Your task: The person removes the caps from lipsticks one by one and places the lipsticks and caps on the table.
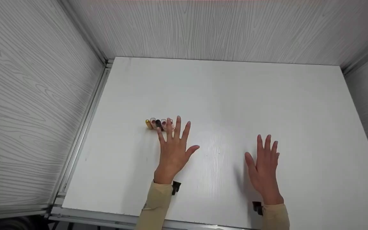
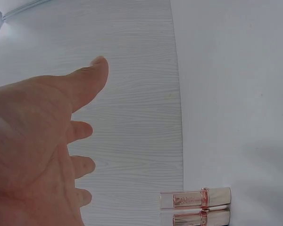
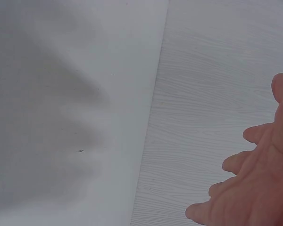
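Several lipstick tubes stand in a close row on the white table, left of its middle in the head view. A gold lipstick (image 1: 148,124) is at the left end, with a black lipstick (image 1: 158,123) among clear-capped ones. Two clear-capped lipsticks with shiny bases appear at the bottom of the left wrist view, the upper lipstick (image 2: 194,199) in full. My left hand (image 1: 172,154), fingers spread and straight, holds nothing; its fingers overlap the row's right part and hide some of it. My right hand (image 1: 265,174) hangs to the right, fingers extended, holding nothing.
The white tabletop (image 1: 235,95) is bounded by a wood-grain back panel (image 1: 216,32) and side panels. A metal rail (image 1: 85,131) runs along the left edge. Each wrist carries a small black device, such as the left wrist device (image 1: 176,187).
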### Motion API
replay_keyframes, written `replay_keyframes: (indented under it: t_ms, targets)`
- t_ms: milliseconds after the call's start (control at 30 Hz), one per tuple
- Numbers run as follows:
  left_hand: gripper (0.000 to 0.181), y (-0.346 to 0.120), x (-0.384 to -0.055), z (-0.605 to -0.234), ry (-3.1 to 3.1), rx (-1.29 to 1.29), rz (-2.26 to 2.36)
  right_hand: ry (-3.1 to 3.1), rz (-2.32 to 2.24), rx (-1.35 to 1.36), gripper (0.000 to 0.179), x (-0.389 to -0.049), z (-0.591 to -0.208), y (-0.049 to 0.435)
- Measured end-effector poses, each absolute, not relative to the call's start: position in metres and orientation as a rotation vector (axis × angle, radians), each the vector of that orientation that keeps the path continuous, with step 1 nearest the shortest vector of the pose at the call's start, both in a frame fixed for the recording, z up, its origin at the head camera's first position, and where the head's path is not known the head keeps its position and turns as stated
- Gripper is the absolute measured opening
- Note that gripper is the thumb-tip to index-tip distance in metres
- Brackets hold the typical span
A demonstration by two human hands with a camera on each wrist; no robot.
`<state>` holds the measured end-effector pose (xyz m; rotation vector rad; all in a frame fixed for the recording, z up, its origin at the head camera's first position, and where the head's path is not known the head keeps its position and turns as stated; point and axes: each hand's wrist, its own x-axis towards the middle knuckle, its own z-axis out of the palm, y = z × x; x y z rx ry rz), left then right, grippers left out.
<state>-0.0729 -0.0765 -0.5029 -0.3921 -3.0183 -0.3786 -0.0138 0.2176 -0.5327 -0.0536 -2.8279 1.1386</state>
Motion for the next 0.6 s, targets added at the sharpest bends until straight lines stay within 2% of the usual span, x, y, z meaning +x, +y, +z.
replay_keyframes:
  t_ms: [367,600]
  targets:
    - [0.077,-0.084,-0.078,-0.500,-3.024,-0.360,-0.345,-2.843,1.150,-0.047,0.069,-0.014,-0.534,0.214]
    - [0.055,-0.108,-0.109,-0.502,-2.824,-0.189,-0.417,-2.853,1.171,-0.036,0.067,-0.014,-0.533,0.212]
